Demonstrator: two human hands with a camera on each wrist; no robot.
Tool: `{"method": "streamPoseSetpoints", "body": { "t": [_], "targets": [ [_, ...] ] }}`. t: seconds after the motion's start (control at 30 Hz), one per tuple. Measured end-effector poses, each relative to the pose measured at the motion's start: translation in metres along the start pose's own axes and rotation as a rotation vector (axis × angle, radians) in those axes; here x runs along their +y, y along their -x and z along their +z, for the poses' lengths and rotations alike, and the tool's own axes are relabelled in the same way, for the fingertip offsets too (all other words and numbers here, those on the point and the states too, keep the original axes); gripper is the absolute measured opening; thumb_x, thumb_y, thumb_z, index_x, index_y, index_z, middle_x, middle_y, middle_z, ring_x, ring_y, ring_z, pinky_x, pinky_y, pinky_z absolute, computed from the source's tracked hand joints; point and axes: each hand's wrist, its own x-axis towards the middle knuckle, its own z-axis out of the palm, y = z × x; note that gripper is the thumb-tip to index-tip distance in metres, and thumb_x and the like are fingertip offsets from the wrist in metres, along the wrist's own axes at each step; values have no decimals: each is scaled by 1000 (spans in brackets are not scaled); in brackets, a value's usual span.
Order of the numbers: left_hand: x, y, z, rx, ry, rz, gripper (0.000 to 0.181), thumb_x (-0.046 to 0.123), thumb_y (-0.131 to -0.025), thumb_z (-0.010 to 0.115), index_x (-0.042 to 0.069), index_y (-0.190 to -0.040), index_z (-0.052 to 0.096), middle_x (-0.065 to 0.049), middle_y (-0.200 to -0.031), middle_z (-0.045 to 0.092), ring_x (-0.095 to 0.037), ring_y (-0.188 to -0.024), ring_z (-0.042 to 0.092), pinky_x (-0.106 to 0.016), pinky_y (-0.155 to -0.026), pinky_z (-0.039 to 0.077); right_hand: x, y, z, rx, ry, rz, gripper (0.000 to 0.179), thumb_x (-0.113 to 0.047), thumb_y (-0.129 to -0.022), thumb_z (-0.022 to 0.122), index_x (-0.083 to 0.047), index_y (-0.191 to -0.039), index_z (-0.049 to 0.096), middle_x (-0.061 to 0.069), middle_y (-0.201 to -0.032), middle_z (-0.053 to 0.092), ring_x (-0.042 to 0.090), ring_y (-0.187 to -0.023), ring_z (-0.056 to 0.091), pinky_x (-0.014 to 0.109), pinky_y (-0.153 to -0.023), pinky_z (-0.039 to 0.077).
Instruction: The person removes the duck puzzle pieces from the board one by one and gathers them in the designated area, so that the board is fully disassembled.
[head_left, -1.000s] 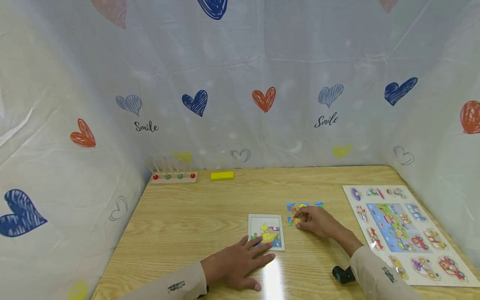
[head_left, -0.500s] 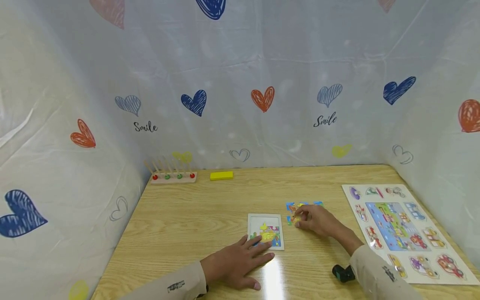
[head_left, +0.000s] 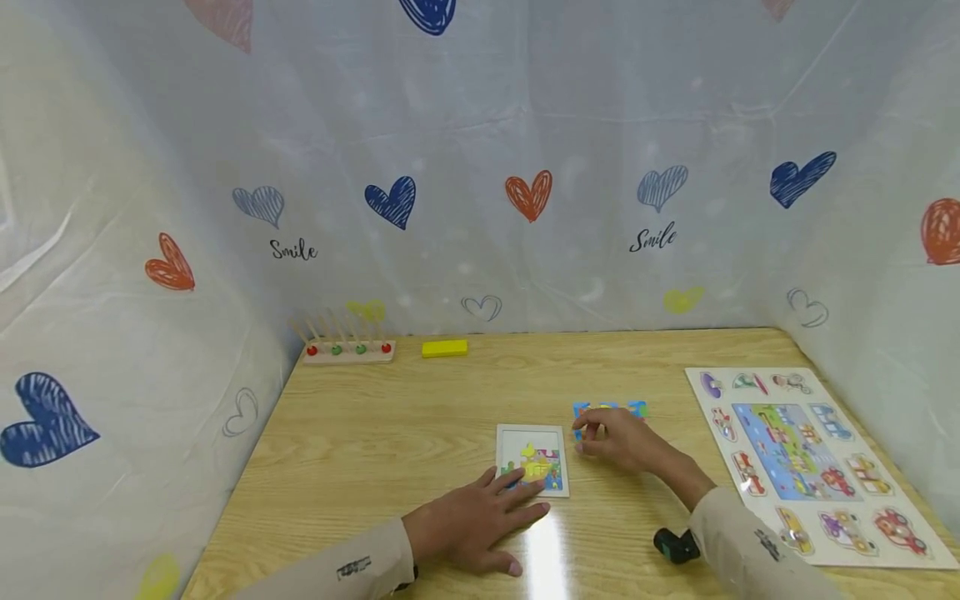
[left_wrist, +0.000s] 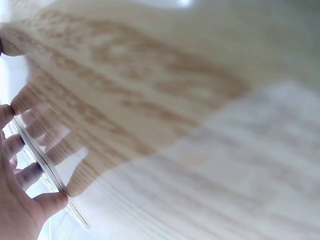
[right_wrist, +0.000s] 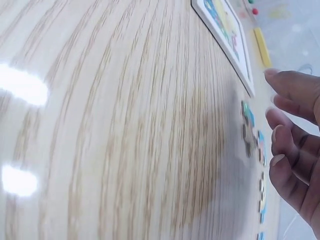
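Observation:
My left hand (head_left: 480, 523) lies with spread fingers on the lower left part of a white-framed jigsaw tray (head_left: 529, 428). In the left wrist view the fingertips of this hand (left_wrist: 22, 200) reach the tray's edge (left_wrist: 47, 167). Yellow, pink and blue pieces fill the tray's lower part; the upper left shows bare white. To its right, my right hand (head_left: 622, 437) hovers low over loose jigsaw pieces (head_left: 638, 408), fingers bent and thumb apart. In the right wrist view nothing shows between the fingers of this hand (right_wrist: 295, 145), and several pieces (right_wrist: 248, 127) lie on the table beneath.
A large peg puzzle board (head_left: 716, 433) with vehicle pictures lies at the right. A small black object (head_left: 675, 546) sits near the right sleeve. At the back left stand a wooden peg rack (head_left: 348, 357) with beads and a yellow block (head_left: 444, 348).
My right hand has shifted slightly left, over the leftmost loose pieces, and now covers more of them. The left hand stays on the tray.

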Motion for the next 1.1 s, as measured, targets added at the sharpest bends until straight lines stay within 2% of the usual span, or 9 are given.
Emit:
{"method": "streamPoseSetpoints", "body": {
  "t": [0.2,0.4,0.6,0.8,1.1],
  "targets": [
    [-1,0,-2,-17,21,4,78,71,-99,24,26,-163,14,-2,-170,10,-33,-155,19,-54,-117,33,-11,-7,5,-42,-13,-21,30,-24,-94,72,-6,-118,69,-9,-90,63,5,-76,54,24,-69,48],
    [-1,1,-3,-4,39,4,77,69,-100,26,26,-163,16,-2,-170,12,-33,-154,20,-55,-116,33,-18,-17,12,-58,-12,-60,27,-25,-95,71,-9,-117,70,-10,-89,63,7,-78,54,25,-72,48],
    [-2,1,-1,4,70,13,76,68,-100,27,25,-163,17,-3,-170,12,-33,-155,19,-56,-116,33,-24,-24,21,-83,-30,-58,26,-20,-94,72,-9,-118,71,-8,-91,63,7,-76,52,25,-70,46],
    [-3,1,-2,-4,84,16,76,68,-100,28,25,-163,16,-2,-170,11,-33,-155,18,-56,-116,33,-29,-30,29,-92,4,-75,26,-20,-94,72,-10,-118,70,-5,-93,65,7,-80,54,25,-71,46],
    [-3,0,1,-7,85,10,76,68,-100,27,26,-163,15,-2,-170,10,-32,-155,16,-56,-117,33,-36,-33,32,-125,51,-20,30,-24,-96,70,-15,-124,69,-3,-105,63,12,-94,57,34,-81,49]
  ]
}}
